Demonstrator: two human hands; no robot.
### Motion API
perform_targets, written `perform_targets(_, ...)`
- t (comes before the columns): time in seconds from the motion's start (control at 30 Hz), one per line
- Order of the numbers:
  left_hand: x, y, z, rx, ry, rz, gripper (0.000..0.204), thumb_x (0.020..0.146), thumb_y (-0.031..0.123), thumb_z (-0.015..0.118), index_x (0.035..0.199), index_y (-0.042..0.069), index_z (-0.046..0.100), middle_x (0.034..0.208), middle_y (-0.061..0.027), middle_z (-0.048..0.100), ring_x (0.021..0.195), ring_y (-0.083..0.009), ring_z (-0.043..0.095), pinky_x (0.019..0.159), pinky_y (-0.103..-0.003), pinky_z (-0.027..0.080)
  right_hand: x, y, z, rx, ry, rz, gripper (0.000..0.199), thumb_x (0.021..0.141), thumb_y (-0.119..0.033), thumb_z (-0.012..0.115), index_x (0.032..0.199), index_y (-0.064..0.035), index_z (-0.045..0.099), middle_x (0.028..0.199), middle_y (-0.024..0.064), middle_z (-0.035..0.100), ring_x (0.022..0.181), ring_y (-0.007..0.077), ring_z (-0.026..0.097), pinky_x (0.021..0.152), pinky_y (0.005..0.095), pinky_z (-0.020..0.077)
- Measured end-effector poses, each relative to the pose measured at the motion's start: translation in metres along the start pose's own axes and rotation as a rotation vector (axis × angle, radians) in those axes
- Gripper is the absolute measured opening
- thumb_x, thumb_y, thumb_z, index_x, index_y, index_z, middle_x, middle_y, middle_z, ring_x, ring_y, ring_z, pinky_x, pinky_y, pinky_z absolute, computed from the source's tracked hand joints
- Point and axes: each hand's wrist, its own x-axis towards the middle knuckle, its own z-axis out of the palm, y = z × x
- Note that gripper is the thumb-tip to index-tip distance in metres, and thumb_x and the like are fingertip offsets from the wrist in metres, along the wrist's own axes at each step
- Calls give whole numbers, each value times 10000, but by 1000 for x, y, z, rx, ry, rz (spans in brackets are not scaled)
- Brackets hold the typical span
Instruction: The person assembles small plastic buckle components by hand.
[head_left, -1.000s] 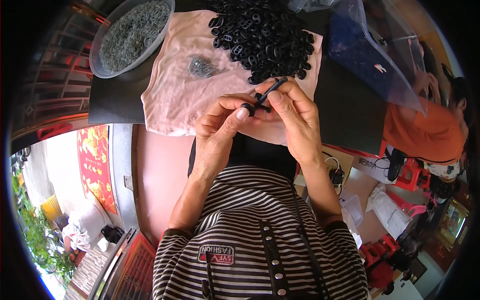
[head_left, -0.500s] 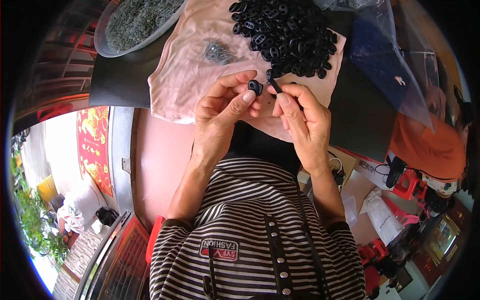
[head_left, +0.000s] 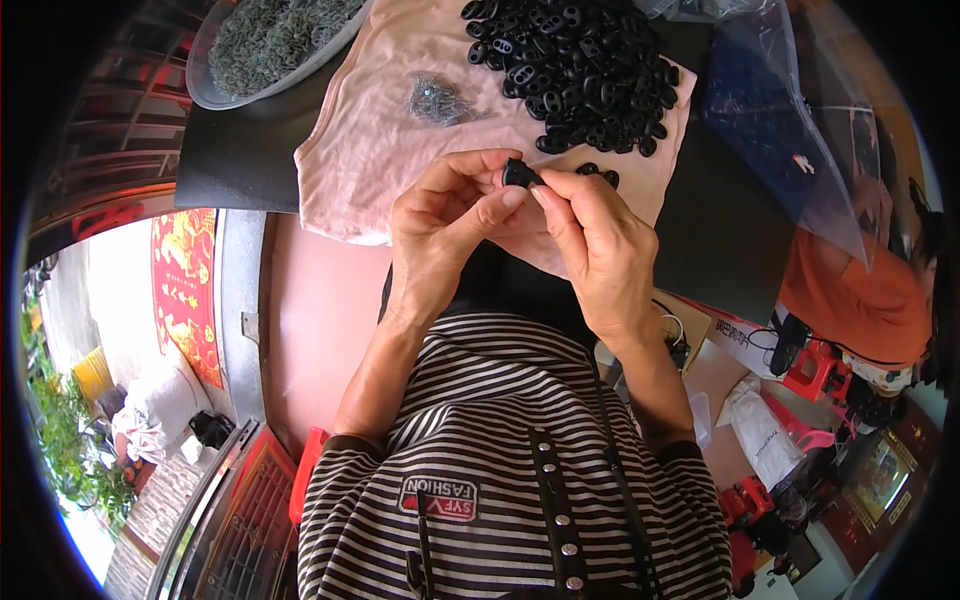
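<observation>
Pinching black piece, both hands; pink cloth on dark table; red stool, probably.

Pink floor beside black table

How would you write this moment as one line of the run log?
left hand: holds small black piece | right hand: touches piece's right end | pink cloth: pile of two-hole black pieces, small silvery heap

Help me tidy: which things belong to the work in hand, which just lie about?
In the work: black piece in left hand, right hand touching it; black pile; pink cloth; probably silvery heap, tub.

Apparently unrelated: white bag; green plants; red banner.
</observation>
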Motion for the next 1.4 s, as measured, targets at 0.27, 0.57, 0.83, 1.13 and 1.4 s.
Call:
perform_targets(0.27,-1,-10,-8,51,-32,4,304,835,20,638,1118,-49,553,861,-61,631,769,-104,608,715,-217,508,0,1,-8,166,-158,159,88,853,-78,607,894,-4,582,675,106,597,561,201,599,495,302,459)
perform_targets(0.57,1,-5,-2,-17,-37,-16,281,844,33,633,1101,-45,552,869,-63,631,768,-108,611,709,-222,511,3,1,-10,287,-229,278,76,857,-68,601,892,-1,589,723,108,631,614,163,630,513,268,467)
perform_targets(0.83,3,-10,-4,50,-44,-3,254,847,24,626,1079,-51,554,869,-65,628,773,-113,614,713,-223,509,1,9,-4,-34,-121,-43,97,852,-94,602,915,-20,600,703,80,603,572,175,595,498,294,466)
perform_targets(1.13,4,-3,-5,-43,-79,-25,268,857,8,601,1109,-52,530,908,-94,624,794,-134,618,739,-241,516,12,0,-22,339,-289,331,93,892,-85,562,911,-6,606,625,59,574,529,89,518,488,234,410)
perform_targets(1.4,5,0,-4,-95,-76,-48,285,853,-2,597,1126,-45,526,927,-96,623,809,-147,631,759,-244,528,0,4,-15,326,-115,329,88,863,-72,604,921,-8,588,710,75,624,586,104,571,519,235,441)
